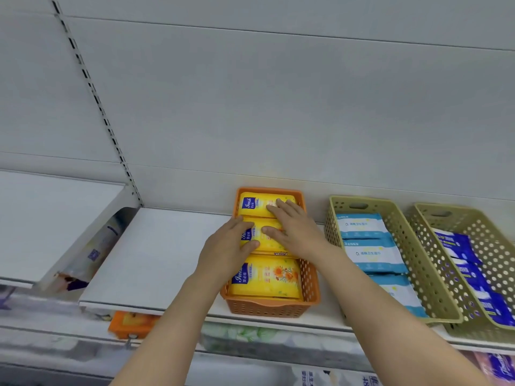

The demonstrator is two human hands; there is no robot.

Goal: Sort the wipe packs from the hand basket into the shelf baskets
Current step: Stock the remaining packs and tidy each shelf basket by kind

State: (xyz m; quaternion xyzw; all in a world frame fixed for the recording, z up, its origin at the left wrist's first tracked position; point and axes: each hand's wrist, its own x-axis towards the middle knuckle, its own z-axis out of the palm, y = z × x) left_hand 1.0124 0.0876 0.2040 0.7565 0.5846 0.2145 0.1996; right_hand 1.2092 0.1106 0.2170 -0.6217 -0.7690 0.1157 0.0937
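The perforated orange plastic basket (310,277) holds glossy yellow plastic-film wipe packs (266,277). Two perforated olive-green plastic baskets (409,243) look matt, standing on a smooth matt white metal shelf (156,254).

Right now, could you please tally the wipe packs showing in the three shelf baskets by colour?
Yellow packs in the orange basket: 3 showing
Light blue and white packs in the middle basket: 3
Dark blue packs in the right basket: 3, the nearest partly hidden
Total: 9
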